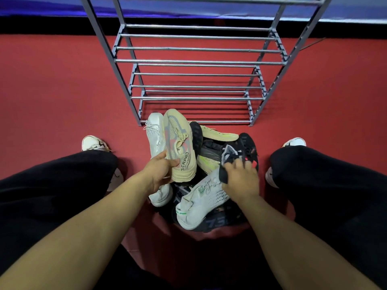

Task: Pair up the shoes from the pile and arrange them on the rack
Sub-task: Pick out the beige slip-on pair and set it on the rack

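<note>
Both hands at the pile.
Left hand grips a beige shoe; right hand fingers clamp a black shoe.

The left hand grips a beige knit sneaker by its heel, above the shoe pile. The right hand grips a black mesh shoe. Beyond stands a grey metal rack on the red floor.

A beige knit sneaker stands tilted above the mixed shoe pile, before the grey metal rack.
</note>
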{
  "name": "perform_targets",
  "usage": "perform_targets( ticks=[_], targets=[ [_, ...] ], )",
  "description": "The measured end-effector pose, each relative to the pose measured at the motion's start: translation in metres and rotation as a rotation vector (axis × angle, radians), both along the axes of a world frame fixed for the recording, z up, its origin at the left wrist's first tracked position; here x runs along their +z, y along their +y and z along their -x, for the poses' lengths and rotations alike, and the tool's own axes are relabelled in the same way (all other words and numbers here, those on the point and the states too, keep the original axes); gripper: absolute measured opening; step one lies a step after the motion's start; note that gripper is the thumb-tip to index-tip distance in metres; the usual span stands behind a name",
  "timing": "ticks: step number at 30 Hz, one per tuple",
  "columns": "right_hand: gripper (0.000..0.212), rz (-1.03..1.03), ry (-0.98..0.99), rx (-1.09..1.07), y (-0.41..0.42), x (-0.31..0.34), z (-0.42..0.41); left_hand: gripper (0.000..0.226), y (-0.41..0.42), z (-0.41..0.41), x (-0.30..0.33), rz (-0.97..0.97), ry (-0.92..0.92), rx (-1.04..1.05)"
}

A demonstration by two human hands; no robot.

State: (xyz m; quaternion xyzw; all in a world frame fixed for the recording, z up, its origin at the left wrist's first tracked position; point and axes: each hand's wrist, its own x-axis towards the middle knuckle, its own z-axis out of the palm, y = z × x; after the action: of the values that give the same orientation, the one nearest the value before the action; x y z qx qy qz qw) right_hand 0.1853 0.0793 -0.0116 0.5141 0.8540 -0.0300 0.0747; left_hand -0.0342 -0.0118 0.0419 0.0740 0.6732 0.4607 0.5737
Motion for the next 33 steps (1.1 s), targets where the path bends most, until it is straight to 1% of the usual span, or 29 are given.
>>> perform_targets(
  ticks=[2,3,5,7,8,10,12,14,16,17,19,20,21,23,24,26,28,29,30,31,33],
  targets=[
    [0.039,-0.046,-0.049,0.046,-0.006,-0.003,0.004,0.028,-0.002,-0.001,-0.002,0.006,0.000,0.002],
    [0.038,-0.043,-0.056,0.011,-0.005,-0.004,0.002,0.028,-0.003,0.000,-0.003,0.010,0.004,-0.004],
    [0.038,0.002,-0.087,-0.132,0.002,-0.006,-0.006,0.029,-0.005,0.002,-0.007,0.014,0.015,-0.026],
    [0.038,0.044,-0.179,-0.284,0.010,-0.008,-0.016,0.032,-0.008,0.006,-0.011,0.022,0.031,-0.025],
    [0.041,0.058,-0.230,-0.345,0.013,-0.011,-0.020,0.033,-0.008,0.006,-0.013,0.031,0.041,-0.020],
    [0.055,0.102,-0.310,-0.414,0.014,-0.015,-0.023,0.033,-0.009,0.006,-0.017,0.060,0.056,-0.010],
    [0.067,0.109,-0.276,-0.426,0.014,-0.018,-0.021,0.031,-0.009,0.007,-0.023,0.084,0.052,-0.002],
    [0.071,0.052,-0.129,-0.382,0.011,-0.015,-0.011,0.028,-0.008,0.007,-0.028,0.099,0.048,-0.016],
    [0.067,-0.007,-0.006,-0.277,0.008,-0.014,0.002,0.024,-0.006,0.009,-0.030,0.100,0.055,-0.019],
    [0.068,0.005,0.013,-0.237,0.007,-0.015,0.008,0.024,-0.005,0.010,-0.031,0.100,0.061,-0.015],
    [0.072,0.055,0.007,-0.243,0.005,-0.016,0.014,0.026,-0.004,0.012,-0.034,0.093,0.070,0.000],
    [0.072,0.044,-0.008,-0.236,0.005,-0.018,0.013,0.028,-0.004,0.013,-0.035,0.086,0.075,0.010],
    [0.068,0.006,-0.028,-0.179,0.005,-0.019,0.013,0.029,-0.004,0.015,-0.037,0.082,0.079,0.021],
    [0.052,-0.041,-0.026,0.025,0.005,-0.017,0.017,0.031,-0.006,0.020,-0.040,0.086,0.080,0.051],
    [0.050,0.004,0.013,0.120,0.004,-0.015,0.023,0.031,-0.007,0.022,-0.040,0.094,0.075,0.067],
    [0.063,0.214,0.062,0.233,-0.005,-0.013,0.033,0.031,-0.010,0.027,-0.042,0.117,0.070,0.106],
    [0.077,0.387,-0.023,0.328,-0.019,-0.014,0.039,0.031,-0.015,0.032,-0.044,0.142,0.083,0.128],
    [0.077,0.426,-0.089,0.373,-0.026,-0.018,0.041,0.030,-0.018,0.035,-0.045,0.158,0.093,0.125],
    [0.073,0.440,-0.144,0.401,-0.032,-0.022,0.041,0.031,-0.022,0.038,-0.047,0.171,0.093,0.113],
    [0.064,0.431,-0.173,0.413,-0.036,-0.024,0.043,0.032,-0.026,0.040,-0.049,0.176,0.079,0.100],
    [0.041,0.369,-0.167,0.449,-0.038,-0.024,0.048,0.035,-0.034,0.043,-0.052,0.185,0.046,0.083]
  ],
)
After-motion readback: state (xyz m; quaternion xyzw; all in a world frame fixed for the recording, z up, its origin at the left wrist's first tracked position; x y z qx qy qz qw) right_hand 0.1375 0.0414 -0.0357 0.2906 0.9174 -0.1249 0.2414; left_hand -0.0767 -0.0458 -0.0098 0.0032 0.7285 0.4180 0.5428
